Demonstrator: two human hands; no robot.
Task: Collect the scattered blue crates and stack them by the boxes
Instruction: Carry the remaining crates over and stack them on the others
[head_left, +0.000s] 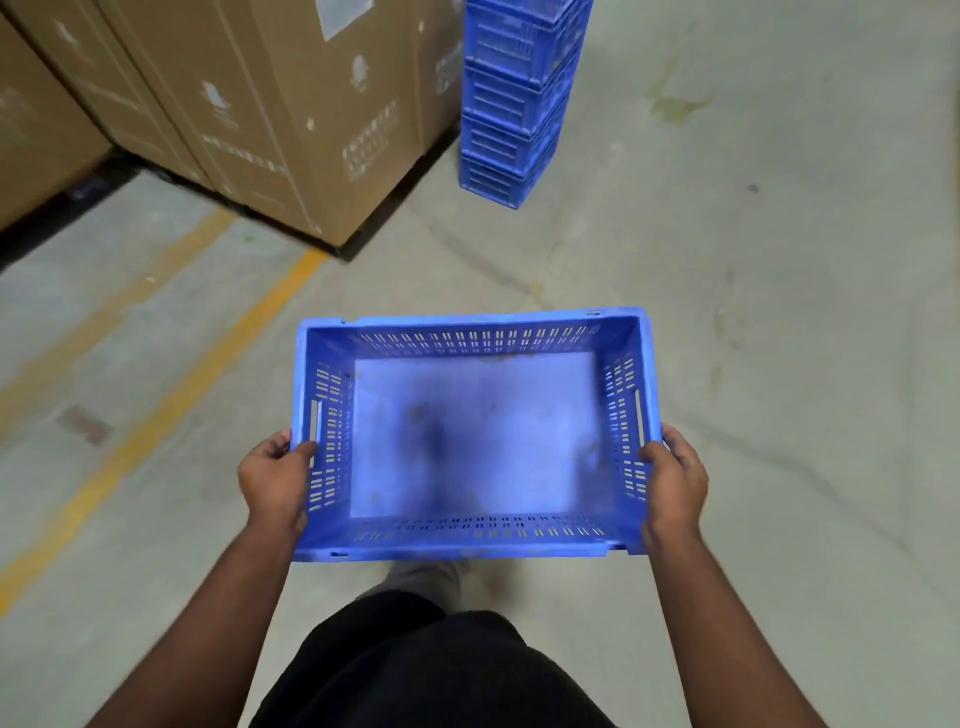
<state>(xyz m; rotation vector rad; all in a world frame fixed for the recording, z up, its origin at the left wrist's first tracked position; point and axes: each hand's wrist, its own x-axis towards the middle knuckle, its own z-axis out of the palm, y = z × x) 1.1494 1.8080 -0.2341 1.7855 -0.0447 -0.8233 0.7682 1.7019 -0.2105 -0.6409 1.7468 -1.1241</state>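
Note:
I carry an empty blue crate (475, 436) with slotted walls level in front of me, above the floor. My left hand (275, 480) grips its left wall near the handle slot, thumb over the rim. On the opposite wall, my right hand (675, 480) holds the same way. Ahead stands a stack of several blue crates (519, 104) on the floor, just right of the cardboard boxes (291, 114); its top is cut off by the frame.
Tall cardboard boxes sit on a dark pallet (374, 234) at upper left. Yellow floor lines (171, 410) run diagonally on the left. Grey concrete floor (779, 260) stretches to the right. My leg and shoe (426, 582) show below the crate.

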